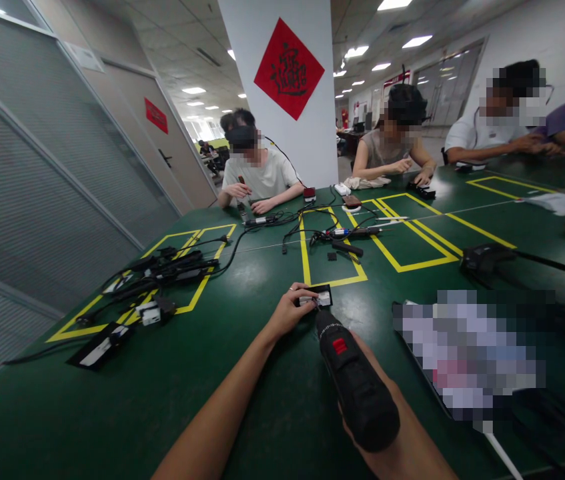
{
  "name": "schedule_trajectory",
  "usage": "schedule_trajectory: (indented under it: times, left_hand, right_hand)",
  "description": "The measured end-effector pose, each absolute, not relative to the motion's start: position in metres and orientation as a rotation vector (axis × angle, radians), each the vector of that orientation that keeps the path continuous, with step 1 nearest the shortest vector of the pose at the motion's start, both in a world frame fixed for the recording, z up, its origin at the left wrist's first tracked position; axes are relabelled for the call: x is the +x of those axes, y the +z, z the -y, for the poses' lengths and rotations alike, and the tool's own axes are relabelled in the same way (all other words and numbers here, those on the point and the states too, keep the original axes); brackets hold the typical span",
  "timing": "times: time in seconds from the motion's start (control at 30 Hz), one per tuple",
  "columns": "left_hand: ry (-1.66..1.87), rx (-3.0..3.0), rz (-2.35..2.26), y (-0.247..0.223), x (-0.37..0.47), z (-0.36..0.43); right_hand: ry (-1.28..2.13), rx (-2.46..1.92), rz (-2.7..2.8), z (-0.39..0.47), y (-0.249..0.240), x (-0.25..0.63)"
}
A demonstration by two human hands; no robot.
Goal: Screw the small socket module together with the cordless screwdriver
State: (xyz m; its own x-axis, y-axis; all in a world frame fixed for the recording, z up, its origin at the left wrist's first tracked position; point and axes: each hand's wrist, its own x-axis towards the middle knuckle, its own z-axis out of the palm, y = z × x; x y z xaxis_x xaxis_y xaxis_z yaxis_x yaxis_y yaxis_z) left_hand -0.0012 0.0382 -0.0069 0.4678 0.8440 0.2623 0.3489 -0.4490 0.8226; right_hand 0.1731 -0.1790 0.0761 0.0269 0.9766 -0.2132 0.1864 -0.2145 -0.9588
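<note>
A black cordless drill [357,380] with a red switch points away from me, its tip at a small black piece with a white part [325,295] on the green table. My right hand [377,400] is wrapped round the drill's grip, largely hidden behind its body. At the near left side of the black piece, my left hand [295,308] holds it down with bent fingers beside the drill tip.
Black cables and adapters [177,267] lie in a heap at the left. A dark flat panel [99,347] is nearer. Tools [352,233] lie beyond my hands. A blurred screen [467,353] is at the right. Several people sit across the green table [257,267].
</note>
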Motion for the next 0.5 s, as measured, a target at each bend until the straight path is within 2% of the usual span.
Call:
schedule_trajectory:
  times: [0.13, 0.5]
  left_hand:
    - [0.9, 2.006, -0.99, -0.007, -0.001, -0.038]
    - [0.922, 2.001, -0.969, -0.009, -0.001, -0.039]
  right_hand:
    - [1.231, -1.482, 1.202, 0.177, 0.064, 0.172]
    - [1.203, -1.545, 1.284, 0.176, 0.07, 0.167]
